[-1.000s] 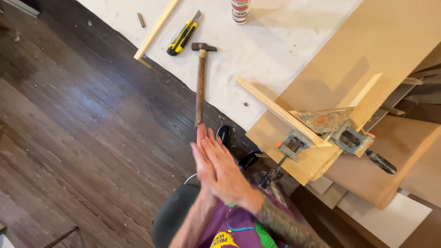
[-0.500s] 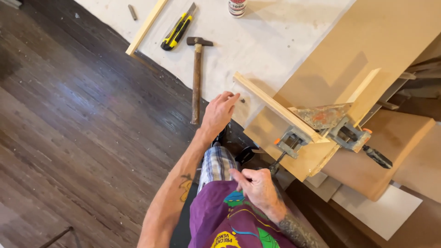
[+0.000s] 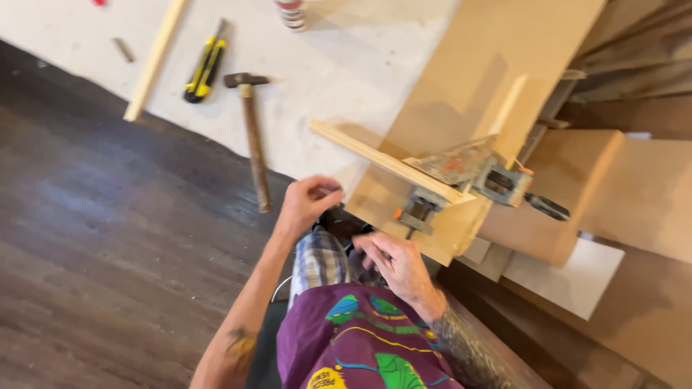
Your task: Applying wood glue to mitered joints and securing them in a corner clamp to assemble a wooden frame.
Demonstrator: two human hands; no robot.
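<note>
My left hand hovers with its fingers curled in, just below the free end of a thin wooden strip and to the right of a hammer's handle. Nothing shows in its grip. The strip runs to a metal corner clamp, which holds it against a second strip on a brown board. My right hand rests lower, over my lap, with its fingers loosely apart and empty, close under the clamp's near screw.
A yellow and black utility knife, a loose wooden strip, a small dowel and a can lie on a white sheet. Dark wooden floor lies to the left; more boards are stacked to the right.
My hands were pressed together; they have parted. The left reached out toward the strip's end and curled its fingers in, and the right dropped toward my lap.
</note>
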